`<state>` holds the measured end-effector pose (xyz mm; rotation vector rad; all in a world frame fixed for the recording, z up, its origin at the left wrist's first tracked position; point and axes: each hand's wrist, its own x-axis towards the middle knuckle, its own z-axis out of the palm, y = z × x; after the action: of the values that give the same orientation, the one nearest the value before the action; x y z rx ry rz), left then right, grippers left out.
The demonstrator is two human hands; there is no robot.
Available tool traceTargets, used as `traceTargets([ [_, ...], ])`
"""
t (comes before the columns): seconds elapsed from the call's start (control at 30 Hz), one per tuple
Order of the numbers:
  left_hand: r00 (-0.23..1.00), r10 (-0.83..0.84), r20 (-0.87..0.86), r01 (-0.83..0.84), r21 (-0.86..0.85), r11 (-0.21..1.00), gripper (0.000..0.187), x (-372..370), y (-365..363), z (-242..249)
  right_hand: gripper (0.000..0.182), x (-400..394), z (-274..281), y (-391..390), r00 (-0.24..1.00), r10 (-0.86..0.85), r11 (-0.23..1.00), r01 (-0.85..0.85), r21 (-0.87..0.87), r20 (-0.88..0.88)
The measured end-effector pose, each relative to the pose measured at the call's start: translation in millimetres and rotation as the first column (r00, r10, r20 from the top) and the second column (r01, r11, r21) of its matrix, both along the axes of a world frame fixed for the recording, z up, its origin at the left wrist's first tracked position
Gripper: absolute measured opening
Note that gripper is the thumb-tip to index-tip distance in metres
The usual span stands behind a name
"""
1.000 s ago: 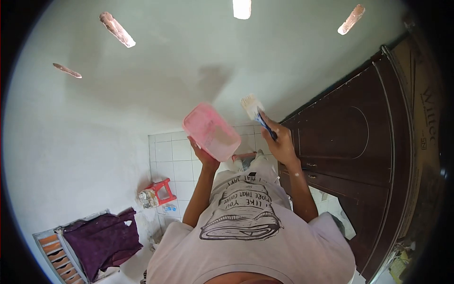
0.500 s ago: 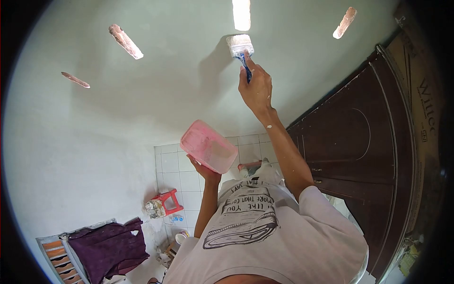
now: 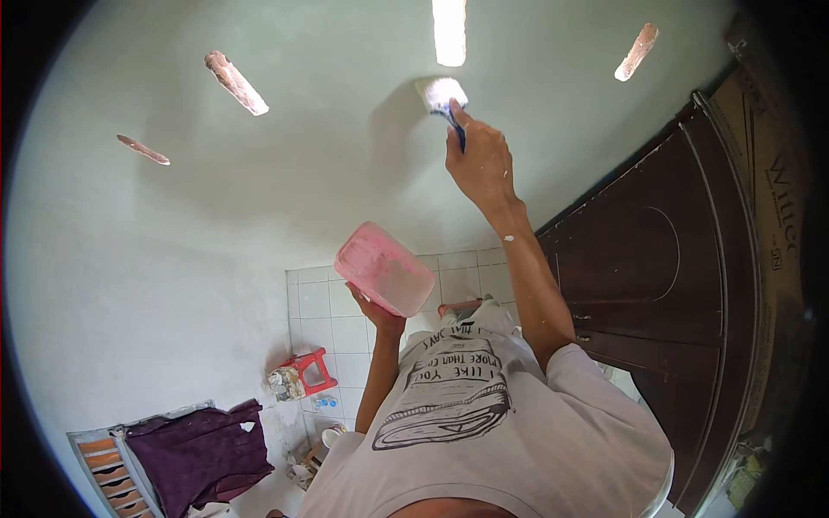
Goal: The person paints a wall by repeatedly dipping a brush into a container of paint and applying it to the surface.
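Note:
My right hand [image 3: 484, 164] is closed round the blue handle of a wide paintbrush [image 3: 443, 93], index finger laid along it. The pale bristles are at the light green wall [image 3: 328, 129], just below a bright slot-shaped opening [image 3: 449, 34]; whether they touch the wall is hard to tell. Lower down, my left hand [image 3: 380, 318] grips a pink plastic tub [image 3: 380, 259] from beneath and the side. The tub is tilted, and whitish smears show inside it; how much paint it holds I cannot make out.
On the right stands a dark brown wooden cabinet [image 3: 639, 250] with a cardboard box [image 3: 781, 207] behind it. A red stool [image 3: 318, 371] is on the tiled floor [image 3: 345, 332] at the lower left. Purple cloth [image 3: 203, 453] hangs by a vent. More slots [image 3: 237, 82] cut the wall.
The brush has shifted slightly down and right in view, and its bristles have turned a little. The wall slots and cabinet have shifted similarly with the camera. Both hands keep their holds.

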<state>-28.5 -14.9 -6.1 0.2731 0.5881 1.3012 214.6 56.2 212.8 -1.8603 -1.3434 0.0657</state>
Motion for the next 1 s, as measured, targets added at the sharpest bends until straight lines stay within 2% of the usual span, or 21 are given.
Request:
traceTargets([
  [0.07, 0.999, -0.029, 0.015, 0.029, -0.01, 1.0, 0.071, 4, 4, 3, 0.042, -1, 10, 0, 0.999, -0.002, 1.0, 0.002, 0.001, -0.039],
  [0.13, 1.0, -0.03, -0.008, 0.03, -0.034, 0.999, 0.071, 9, 8, 11, 0.039, 0, 6, 5, 1.0, 0.002, 0.998, -0.003, 0.055, 0.012],
  [0.27, 1.0, -0.023, -0.012, 0.022, -0.022, 0.999, 0.072, 11, 15, 15, 0.04, 7, -45, 11, 0.995, -0.046, 0.996, 0.039, 0.074, 0.091],
  [0.33, 0.998, -0.007, -0.058, 0.007, 0.006, 1.0, 0.072, 10, 17, 18, 0.04, 9, -55, 5, 0.996, 0.027, 0.993, -0.017, -0.117, 0.083],
  [0.37, 0.998, -0.006, -0.058, 0.006, 0.009, 1.0, 0.072, 9, 18, 16, 0.04, 11, -59, 3, 0.996, 0.028, 0.993, -0.019, -0.115, 0.082],
  [0.47, 0.998, -0.003, -0.06, 0.005, 0.048, 0.999, 0.072, 6, 19, 12, 0.041, 9, -26, -3, 0.99, 0.069, 0.997, -0.064, -0.046, 0.122],
  [0.53, 0.998, -0.022, -0.061, 0.024, 0.031, 0.999, 0.072, 6, 15, 17, 0.042, 1, 12, -5, 0.989, 0.095, 0.993, -0.103, 0.064, 0.111],
  [0.67, 0.998, -0.019, -0.062, 0.02, 0.006, 1.0, 0.072, 4, 14, 7, 0.046, 1, -7, 14, 0.993, 0.007, 0.991, -0.022, 0.135, 0.117],
  [0.77, 0.999, 0.003, -0.046, -0.002, 0.004, 1.0, 0.071, 6, 14, 11, 0.042, 7, -56, 20, 0.99, -0.023, 0.997, 0.012, 0.078, 0.143],
  [0.83, 0.998, 0.004, -0.057, -0.003, 0.008, 1.0, 0.071, 5, 11, 9, 0.04, 12, -78, 15, 0.994, 0.023, 1.0, -0.02, -0.022, 0.11],
  [0.87, 0.998, 0.006, -0.055, -0.005, 0.008, 1.0, 0.071, 4, 11, 7, 0.04, 17, -81, 12, 0.993, 0.024, 1.0, -0.022, -0.022, 0.112],
  [0.93, 0.997, -0.02, -0.069, 0.021, 0.021, 1.0, 0.071, 1, 10, 6, 0.035, 21, -76, 9, 0.997, 0.054, 0.988, -0.044, -0.148, 0.064],
  [1.0, 0.997, -0.013, -0.076, 0.016, 0.038, 0.999, 0.071, 1, 10, 7, 0.036, 29, -52, 13, 0.993, 0.061, 0.995, -0.053, -0.083, 0.099],
])
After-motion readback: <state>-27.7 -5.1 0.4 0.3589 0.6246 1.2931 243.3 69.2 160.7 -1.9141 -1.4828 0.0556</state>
